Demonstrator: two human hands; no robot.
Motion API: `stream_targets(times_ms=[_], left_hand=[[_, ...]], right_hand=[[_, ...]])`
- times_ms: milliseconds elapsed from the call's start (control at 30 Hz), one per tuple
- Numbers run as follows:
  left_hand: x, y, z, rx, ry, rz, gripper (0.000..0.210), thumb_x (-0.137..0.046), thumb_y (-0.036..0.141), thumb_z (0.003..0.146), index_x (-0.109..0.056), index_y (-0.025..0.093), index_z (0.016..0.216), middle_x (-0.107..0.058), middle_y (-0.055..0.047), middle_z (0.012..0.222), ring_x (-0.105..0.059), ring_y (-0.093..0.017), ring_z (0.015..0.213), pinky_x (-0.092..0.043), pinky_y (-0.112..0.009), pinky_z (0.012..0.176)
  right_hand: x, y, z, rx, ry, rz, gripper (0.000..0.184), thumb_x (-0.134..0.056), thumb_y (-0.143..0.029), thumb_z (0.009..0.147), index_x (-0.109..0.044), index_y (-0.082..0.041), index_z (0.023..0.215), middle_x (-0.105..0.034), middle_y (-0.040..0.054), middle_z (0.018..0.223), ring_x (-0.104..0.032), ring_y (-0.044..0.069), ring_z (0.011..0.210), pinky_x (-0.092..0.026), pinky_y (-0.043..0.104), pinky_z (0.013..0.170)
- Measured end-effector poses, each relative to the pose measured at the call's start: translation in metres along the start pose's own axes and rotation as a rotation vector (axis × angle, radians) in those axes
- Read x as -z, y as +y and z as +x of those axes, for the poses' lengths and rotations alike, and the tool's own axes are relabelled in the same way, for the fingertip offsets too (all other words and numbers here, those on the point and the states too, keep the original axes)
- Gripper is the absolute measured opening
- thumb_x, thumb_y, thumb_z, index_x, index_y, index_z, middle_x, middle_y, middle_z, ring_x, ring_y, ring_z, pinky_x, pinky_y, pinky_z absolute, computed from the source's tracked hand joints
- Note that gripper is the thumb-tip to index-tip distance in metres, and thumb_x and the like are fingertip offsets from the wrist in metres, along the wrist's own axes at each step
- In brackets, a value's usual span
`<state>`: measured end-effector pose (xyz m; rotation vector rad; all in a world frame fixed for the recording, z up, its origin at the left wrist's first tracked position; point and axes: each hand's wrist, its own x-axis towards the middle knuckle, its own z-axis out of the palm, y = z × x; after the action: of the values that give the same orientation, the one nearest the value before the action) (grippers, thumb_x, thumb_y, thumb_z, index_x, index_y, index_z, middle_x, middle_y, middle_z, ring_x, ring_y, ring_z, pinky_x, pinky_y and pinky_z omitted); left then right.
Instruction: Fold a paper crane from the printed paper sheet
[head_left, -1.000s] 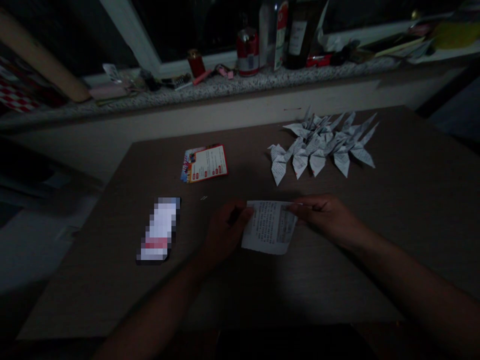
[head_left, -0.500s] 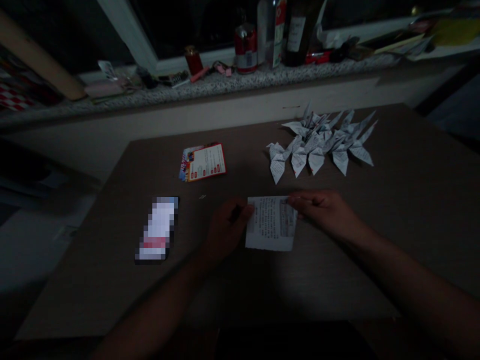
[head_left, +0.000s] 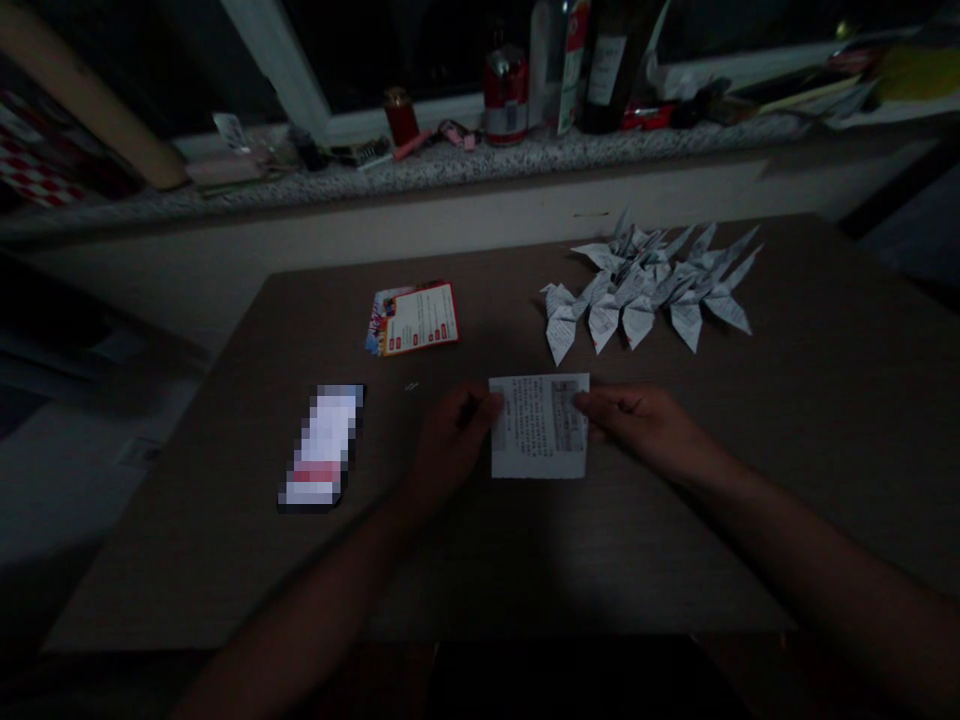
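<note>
Between my hands is a small, nearly square sheet of printed paper (head_left: 536, 430), with lines of text and a grey block near its right side. My left hand (head_left: 457, 430) pinches its left edge between thumb and fingers. On the opposite edge, my right hand (head_left: 637, 420) grips the paper near the upper right corner. Beyond the sheet stands a cluster of folded paper cranes (head_left: 645, 290), made of similar printed paper, at the back right of the table.
A phone (head_left: 321, 445) with a lit, blurred screen lies left of my left hand. Printed cards (head_left: 416, 318) are stacked behind it on the wooden table (head_left: 225, 400). Bottles, a red can (head_left: 505, 95) and a small jar (head_left: 401, 117) crowd the stone windowsill (head_left: 420, 165).
The sheet has risen slightly in view and is turned a little straighter. Both hands keep their hold on it. The whole view has shifted slightly.
</note>
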<state>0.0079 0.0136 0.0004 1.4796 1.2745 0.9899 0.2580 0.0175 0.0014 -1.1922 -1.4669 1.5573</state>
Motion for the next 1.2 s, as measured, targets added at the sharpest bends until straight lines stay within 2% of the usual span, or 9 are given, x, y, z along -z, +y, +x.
stream_targets(times_ms=[200, 300, 400, 500, 600, 767, 1000, 1200], left_hand=[[-0.0024, 0.0005, -0.0007, 0.006, -0.005, -0.026, 0.029, -0.06, 0.044, 0.099, -0.059, 0.02, 0.082, -0.063, 0.0, 0.081, -0.061, -0.016, 0.077, -0.048, -0.028, 0.069], [-0.0039, 0.0016, -0.0012, 0.01, 0.012, -0.026, 0.029, -0.06, 0.044, 0.099, -0.059, 0.02, 0.083, -0.062, 0.0, 0.081, -0.061, -0.016, 0.077, -0.049, -0.028, 0.069], [-0.0028, 0.0025, -0.001, 0.011, 0.041, -0.022, 0.029, -0.059, 0.045, 0.099, -0.059, 0.02, 0.085, -0.063, -0.001, 0.082, -0.061, -0.017, 0.076, -0.049, -0.028, 0.068], [0.0002, 0.0018, 0.0003, -0.019, 0.078, 0.003, 0.029, -0.059, 0.045, 0.1, -0.06, 0.02, 0.085, -0.063, -0.002, 0.083, -0.061, -0.017, 0.077, -0.049, -0.029, 0.068], [0.002, 0.0001, 0.0018, -0.026, 0.086, 0.008, 0.03, -0.059, 0.046, 0.1, -0.06, 0.02, 0.083, -0.063, -0.002, 0.082, -0.06, -0.017, 0.077, -0.049, -0.029, 0.069], [0.0007, -0.0018, 0.0026, -0.034, 0.088, -0.007, 0.031, -0.059, 0.047, 0.1, -0.06, 0.02, 0.083, -0.062, -0.001, 0.081, -0.059, -0.016, 0.076, -0.048, -0.028, 0.068], [0.0003, -0.004, 0.0041, -0.033, 0.109, -0.037, 0.03, -0.06, 0.047, 0.1, -0.059, 0.021, 0.084, -0.062, -0.001, 0.082, -0.06, -0.017, 0.076, -0.049, -0.03, 0.069], [0.0011, -0.0012, 0.0036, -0.015, 0.138, -0.032, 0.031, -0.06, 0.048, 0.099, -0.06, 0.022, 0.082, -0.064, -0.002, 0.082, -0.06, -0.018, 0.075, -0.049, -0.03, 0.066]], right_hand=[[0.0012, -0.0007, 0.0003, 0.042, 0.053, -0.124, 0.041, -0.066, -0.056, 0.092, -0.071, -0.02, 0.073, -0.073, 0.0023, 0.072, -0.065, 0.015, 0.064, -0.052, 0.03, 0.062], [0.0012, 0.0041, 0.0008, 0.045, 0.086, -0.092, 0.043, -0.065, -0.058, 0.093, -0.072, -0.02, 0.075, -0.073, 0.0024, 0.073, -0.067, 0.015, 0.066, -0.054, 0.03, 0.065], [-0.0005, 0.0059, -0.0001, -0.016, 0.011, 0.06, 0.044, -0.066, -0.063, 0.091, -0.076, -0.02, 0.088, -0.078, 0.0058, 0.086, -0.073, 0.019, 0.076, -0.059, 0.034, 0.074], [-0.0025, 0.0032, -0.0018, -0.054, -0.058, 0.08, 0.045, -0.071, -0.064, 0.086, -0.078, -0.02, 0.091, -0.081, 0.008, 0.094, -0.075, 0.021, 0.081, -0.061, 0.035, 0.076], [-0.0032, 0.0005, -0.0023, -0.043, -0.068, 0.018, 0.044, -0.07, -0.064, 0.086, -0.078, -0.021, 0.088, -0.081, 0.0075, 0.091, -0.074, 0.019, 0.077, -0.06, 0.034, 0.072], [-0.0007, 0.0024, 0.0002, 0.021, -0.003, -0.134, 0.041, -0.067, -0.059, 0.09, -0.075, -0.021, 0.077, -0.075, 0.0036, 0.075, -0.067, 0.017, 0.067, -0.055, 0.031, 0.064], [-0.0023, 0.0056, 0.0004, -0.012, -0.017, -0.051, 0.043, -0.067, -0.062, 0.09, -0.077, -0.02, 0.086, -0.079, 0.006, 0.085, -0.072, 0.019, 0.078, -0.057, 0.034, 0.073], [-0.0051, 0.0051, 0.0, -0.028, -0.1, -0.03, 0.041, -0.071, -0.061, 0.086, -0.079, -0.021, 0.087, -0.08, 0.0051, 0.09, -0.074, 0.02, 0.082, -0.062, 0.035, 0.075]])
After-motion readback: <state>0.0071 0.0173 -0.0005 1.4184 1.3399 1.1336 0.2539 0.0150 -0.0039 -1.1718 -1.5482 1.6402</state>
